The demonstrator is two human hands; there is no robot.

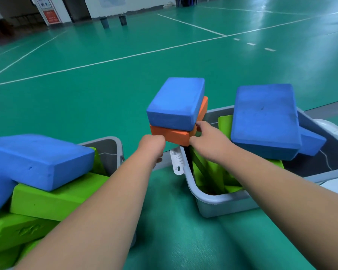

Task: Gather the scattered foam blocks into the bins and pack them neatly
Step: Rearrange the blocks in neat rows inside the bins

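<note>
A blue foam block (176, 103) lies stacked on an orange foam block (174, 134), both held up between two grey bins. My left hand (151, 146) grips the orange block's near left corner. My right hand (208, 138) holds its right side, thumb and fingers pinching the edge. The left bin (110, 148) is piled with green blocks (53, 195) and a blue block (37, 159) on top. The right bin (219, 201) holds upright green blocks (207, 172), with a large blue block (264, 118) lying across them.
Green sports floor with white court lines stretches ahead. A white handle (177, 159) sticks out at the right bin's near corner. Two dark cylinders (113, 21) stand far back by the wall. A white object (334, 129) sits behind the right bin.
</note>
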